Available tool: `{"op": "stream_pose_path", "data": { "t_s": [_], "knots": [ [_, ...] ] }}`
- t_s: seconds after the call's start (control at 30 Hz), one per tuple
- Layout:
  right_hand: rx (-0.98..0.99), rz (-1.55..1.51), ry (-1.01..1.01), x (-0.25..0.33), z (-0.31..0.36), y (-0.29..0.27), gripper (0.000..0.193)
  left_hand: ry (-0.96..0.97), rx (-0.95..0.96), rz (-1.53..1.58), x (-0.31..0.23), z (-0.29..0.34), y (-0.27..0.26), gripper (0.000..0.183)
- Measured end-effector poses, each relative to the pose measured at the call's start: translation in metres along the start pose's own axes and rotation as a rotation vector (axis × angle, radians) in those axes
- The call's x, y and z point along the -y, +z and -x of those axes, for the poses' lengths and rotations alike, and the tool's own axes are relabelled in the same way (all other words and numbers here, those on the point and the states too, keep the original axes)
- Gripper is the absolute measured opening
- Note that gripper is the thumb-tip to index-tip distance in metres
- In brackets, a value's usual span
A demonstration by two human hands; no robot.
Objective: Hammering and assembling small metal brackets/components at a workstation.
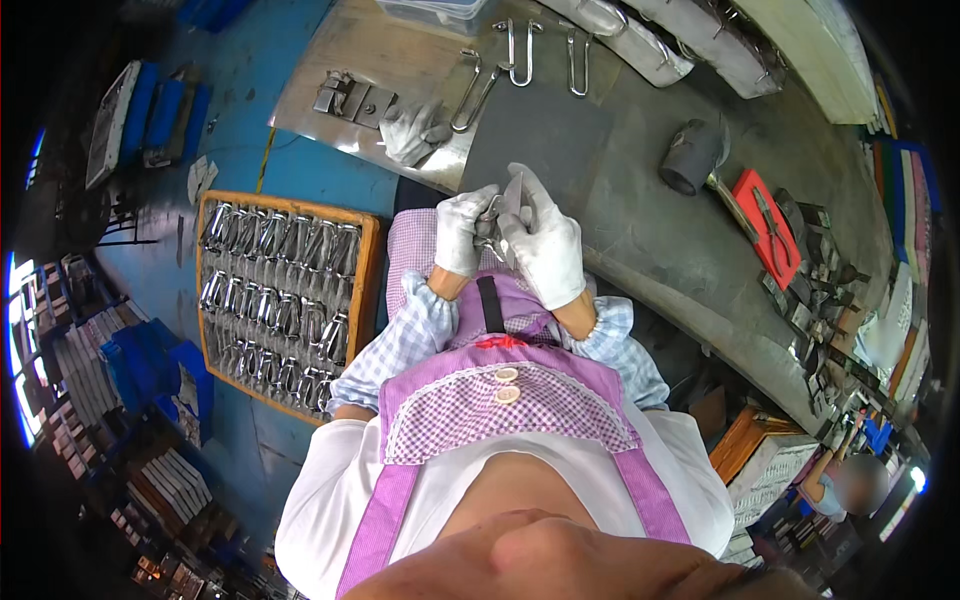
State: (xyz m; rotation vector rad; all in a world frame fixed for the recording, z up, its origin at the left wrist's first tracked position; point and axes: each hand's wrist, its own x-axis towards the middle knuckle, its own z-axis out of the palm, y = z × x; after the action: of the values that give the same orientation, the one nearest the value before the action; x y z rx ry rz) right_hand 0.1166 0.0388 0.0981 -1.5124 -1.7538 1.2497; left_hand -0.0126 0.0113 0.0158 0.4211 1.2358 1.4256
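My left hand point(462, 230), in a white glove, is closed round a small shiny curved metal piece point(489, 228) in front of my apron. My right hand point(548, 250), gloved too, pinches a flat grey pointed piece point(514, 194) between thumb and fingers. The two hands almost meet at the near edge of the workbench point(640, 215). Whether the two metal parts are joined I cannot tell, as my fingers cover much of them. Just beyond lies a dark grey mat point(535, 135).
On my left stands a wooden-framed tray point(372, 270) with rows of shiny looped metal parts. Crumpled white gloves point(410, 132), a metal block fixture point(352, 98) and bent metal rods point(578, 62) lie on the bench. Rightward are a dark cup point(685, 160) and pliers point(772, 232) on a red holder point(752, 190).
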Motion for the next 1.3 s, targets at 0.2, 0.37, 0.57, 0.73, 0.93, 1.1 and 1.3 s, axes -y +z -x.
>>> {"op": "stream_pose_path", "data": {
  "t_s": [0.2, 0.37, 0.57, 0.73, 0.93, 1.1, 1.3],
  "knots": [
    [0.135, -0.342, 0.05, -0.011, -0.002, 0.002, 0.055, 0.3, 0.12, -0.499, 0.025, -0.003, -0.019, 0.021],
    [0.131, -0.318, 0.051, -0.011, 0.005, 0.009, 0.051, 0.222, 0.072, -0.377, 0.011, 0.008, -0.017, 0.019],
    [-0.286, 0.55, -0.27, -0.031, -0.043, 0.016, 0.047, -0.19, -0.035, -0.245, -0.026, 0.003, -0.046, 0.035],
    [-0.358, 0.77, -0.418, -0.096, -0.066, -0.015, 0.039, -0.34, -0.123, -0.286, -0.104, 0.057, -0.184, 0.045],
    [-0.499, 0.967, -0.583, -0.119, -0.076, 0.012, 0.031, -0.269, -1.085, -0.129, -0.134, 0.174, -0.448, 0.051],
    [-0.539, 0.999, -0.602, -0.127, -0.083, 0.011, 0.029, 0.19, -1.165, -0.33, -0.18, 0.215, -0.624, 0.035],
    [-0.548, 1.018, -0.561, -0.13, -0.077, 0.024, 0.028, -0.245, -1.337, -1.177, -0.15, 0.18, -0.719, 0.065]
  ]
}}
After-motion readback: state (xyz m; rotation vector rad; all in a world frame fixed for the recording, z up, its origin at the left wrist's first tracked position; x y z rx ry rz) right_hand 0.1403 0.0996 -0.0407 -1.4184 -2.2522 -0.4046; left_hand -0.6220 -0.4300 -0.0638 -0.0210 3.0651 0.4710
